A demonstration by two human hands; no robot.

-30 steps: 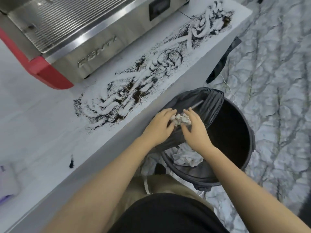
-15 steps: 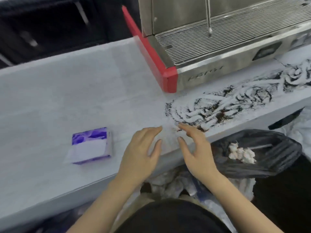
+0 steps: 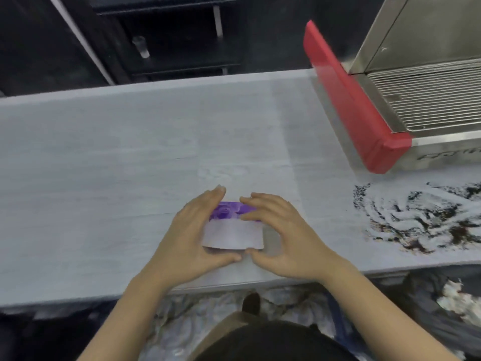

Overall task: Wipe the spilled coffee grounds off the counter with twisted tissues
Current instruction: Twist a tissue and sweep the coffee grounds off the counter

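A small purple and white tissue pack (image 3: 231,235) lies flat on the pale counter (image 3: 104,178) straight in front of me. My left hand (image 3: 192,235) cups its left side, fingers at the far edge and thumb at the near edge. My right hand (image 3: 286,241) curves around its right side with fingertips resting on the purple top; a gap shows between palm and pack. Spilled coffee grounds (image 3: 421,220), smeared in swirls, cover the counter to the right.
A steel espresso machine (image 3: 429,105) with a red side panel stands at the back right. Below the counter's front edge on the right, a black-bagged bin (image 3: 421,316) holds crumpled used tissues (image 3: 455,300). Dark shelving lies behind the counter.
My view swung left from the bin to the counter. Both hands let go of the crumpled tissue over the bin and moved left onto the tissue pack.
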